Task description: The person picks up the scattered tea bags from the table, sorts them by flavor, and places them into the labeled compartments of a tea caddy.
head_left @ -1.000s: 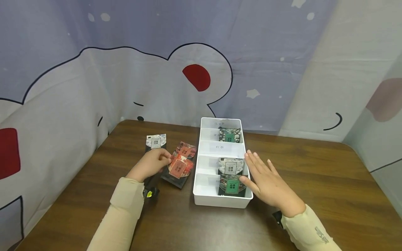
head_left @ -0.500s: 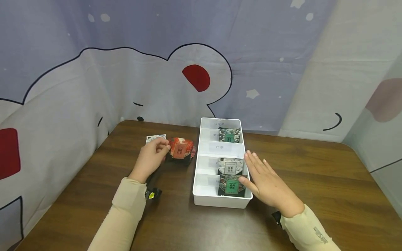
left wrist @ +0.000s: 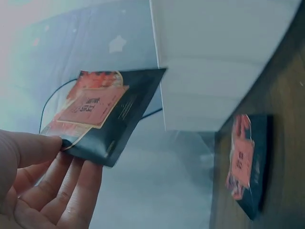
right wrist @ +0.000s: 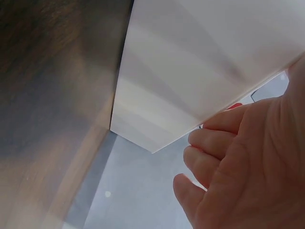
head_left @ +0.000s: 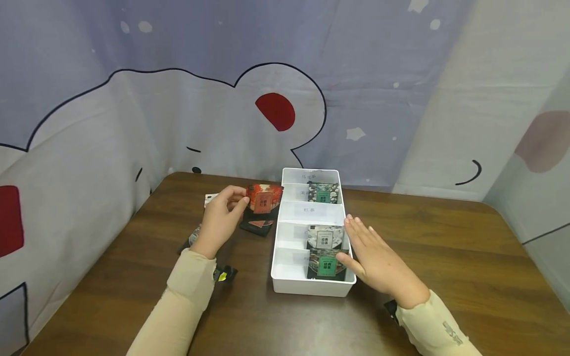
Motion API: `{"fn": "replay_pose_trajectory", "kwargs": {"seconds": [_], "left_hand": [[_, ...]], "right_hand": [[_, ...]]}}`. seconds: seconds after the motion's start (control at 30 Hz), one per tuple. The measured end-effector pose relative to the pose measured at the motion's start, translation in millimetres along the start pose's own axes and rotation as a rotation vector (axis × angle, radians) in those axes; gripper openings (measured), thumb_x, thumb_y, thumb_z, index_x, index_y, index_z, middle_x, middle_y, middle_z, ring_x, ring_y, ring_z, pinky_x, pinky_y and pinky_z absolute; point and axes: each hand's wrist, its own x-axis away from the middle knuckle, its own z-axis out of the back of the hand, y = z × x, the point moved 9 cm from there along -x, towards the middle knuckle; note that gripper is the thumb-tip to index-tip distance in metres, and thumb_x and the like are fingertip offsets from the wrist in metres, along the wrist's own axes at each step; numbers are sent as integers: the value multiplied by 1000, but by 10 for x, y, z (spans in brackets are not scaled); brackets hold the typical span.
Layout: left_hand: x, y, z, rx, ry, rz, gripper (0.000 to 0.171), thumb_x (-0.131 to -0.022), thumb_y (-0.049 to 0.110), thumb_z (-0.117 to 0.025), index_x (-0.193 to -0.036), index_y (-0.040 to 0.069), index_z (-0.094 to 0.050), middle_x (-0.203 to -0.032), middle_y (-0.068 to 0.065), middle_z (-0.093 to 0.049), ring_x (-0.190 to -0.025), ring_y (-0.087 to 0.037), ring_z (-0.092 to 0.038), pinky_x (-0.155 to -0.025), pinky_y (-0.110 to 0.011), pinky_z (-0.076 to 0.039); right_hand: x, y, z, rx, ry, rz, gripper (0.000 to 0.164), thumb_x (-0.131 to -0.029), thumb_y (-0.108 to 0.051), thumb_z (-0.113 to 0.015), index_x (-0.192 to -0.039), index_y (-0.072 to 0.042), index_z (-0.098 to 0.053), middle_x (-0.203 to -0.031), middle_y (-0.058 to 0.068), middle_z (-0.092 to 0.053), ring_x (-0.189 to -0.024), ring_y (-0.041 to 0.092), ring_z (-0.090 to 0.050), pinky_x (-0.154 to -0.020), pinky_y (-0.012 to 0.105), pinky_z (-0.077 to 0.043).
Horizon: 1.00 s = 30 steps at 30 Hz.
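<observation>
My left hand (head_left: 222,217) pinches a red and black tea packet (head_left: 264,199) by its left edge, thumb on its face. It is raised above the table, just left of the white divided box (head_left: 307,287). Below it on the table lies another red and black tea packet (left wrist: 242,162), partly hidden in the head view. My right hand (head_left: 378,259) rests with straight fingers along the right rim of the box. Inside, a white-labelled packet (head_left: 325,238) and a green-labelled packet (head_left: 327,264) stand in the near compartments, and a green floral packet (head_left: 323,193) farther back.
White-topped packets (head_left: 210,199) lie partly hidden behind and beneath my left hand. Compartments of the box carry handwritten labels; the middle one (head_left: 309,210) shows no packet. A patterned curtain (head_left: 213,113) hangs behind the wooden table (head_left: 423,222).
My left hand has lifted the red tea packet off the other red one and carried it back and right, towards the box. The right hand has stayed at the rim.
</observation>
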Motion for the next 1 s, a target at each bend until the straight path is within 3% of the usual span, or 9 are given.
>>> {"fn": "replay_pose_trajectory", "kwargs": {"seconds": [0.2, 0.43, 0.73, 1.0], "left_hand": [[-54, 167, -24, 6, 35, -70, 18, -101, 11, -64, -115, 0, -66, -107, -15, -70, -101, -28, -66, -92, -45, -55], [-131, 324, -131, 62, 28, -115, 17, -100, 11, -65, -114, 0, -68, -103, -15, -70, -97, -29, -66, -90, -44, -55], [-273, 336, -445, 186, -94, -32, 16, -100, 16, -66, -113, 8, -71, -106, -9, -71, -95, -23, -65, -87, -39, -54], [-375, 407, -714, 350, -201, 46, 15, -101, 10, -65, -114, 5, -65, -110, -12, -65, -99, -25, -67, -90, -42, -60]], "right_hand": [[-2, 3, -15, -11, 2, 2, 78, -107, -48, -45, -158, 6, -22, -165, 22, -21, -152, 39, -20, -123, 56, -19], [-2, 11, -20, -13, 6, 2, 78, -107, -47, -46, -158, 6, -22, -165, 22, -21, -152, 39, -20, -123, 57, -20], [-3, 8, -4, -22, 6, -1, 78, -107, -48, -46, -158, 7, -23, -165, 22, -22, -152, 38, -20, -123, 56, -19], [3, 24, -15, -26, 7, -1, 78, -107, -48, -45, -158, 6, -22, -165, 22, -21, -153, 38, -20, -123, 55, -19]]}}
